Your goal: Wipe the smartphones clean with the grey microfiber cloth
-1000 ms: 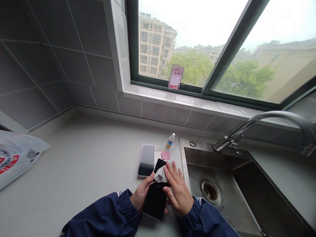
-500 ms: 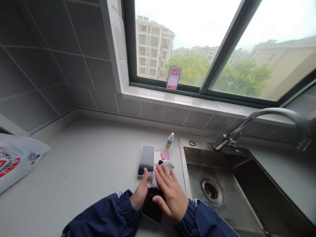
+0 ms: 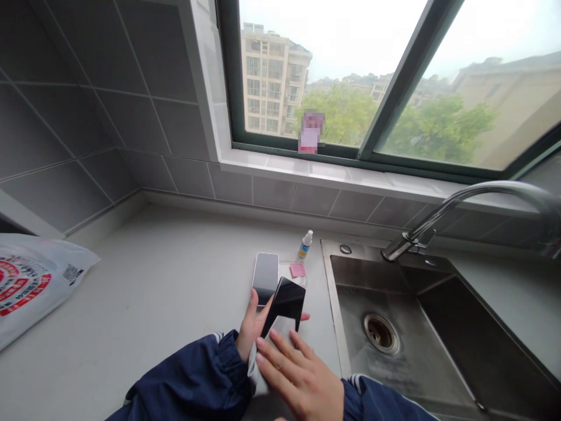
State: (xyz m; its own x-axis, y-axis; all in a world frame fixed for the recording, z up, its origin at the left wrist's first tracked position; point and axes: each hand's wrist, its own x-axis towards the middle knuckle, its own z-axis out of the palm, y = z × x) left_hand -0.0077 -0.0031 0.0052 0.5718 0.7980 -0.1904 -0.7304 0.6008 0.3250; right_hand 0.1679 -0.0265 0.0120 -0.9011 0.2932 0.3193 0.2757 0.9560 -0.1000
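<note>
A black smartphone (image 3: 289, 296) rests tilted in my left hand (image 3: 250, 328), which grips it from beneath with the thumb along its left side. My right hand (image 3: 300, 374) lies over a light grey cleaning cloth (image 3: 283, 325), pressing it flat on the lower part of the screen. The fingers of that hand are stretched out; the phone's lower end is hidden under hand and cloth. Just beyond, a second smartphone (image 3: 265, 273) with a pale frame lies on the counter. A pink square pad (image 3: 297, 270) and a small white spray bottle (image 3: 305, 244) are to its right.
On the right is a steel sink (image 3: 350, 316) with a curved chrome faucet (image 3: 442, 213). A white plastic bag (image 3: 48, 275) with red print lies at the far left of the white counter (image 3: 175, 280). Behind runs a tiled wall below a window.
My right hand has slid the cloth down the phone toward me, uncovering the upper screen. The view has shifted slightly. The other phone, pad and bottle stay in place.
</note>
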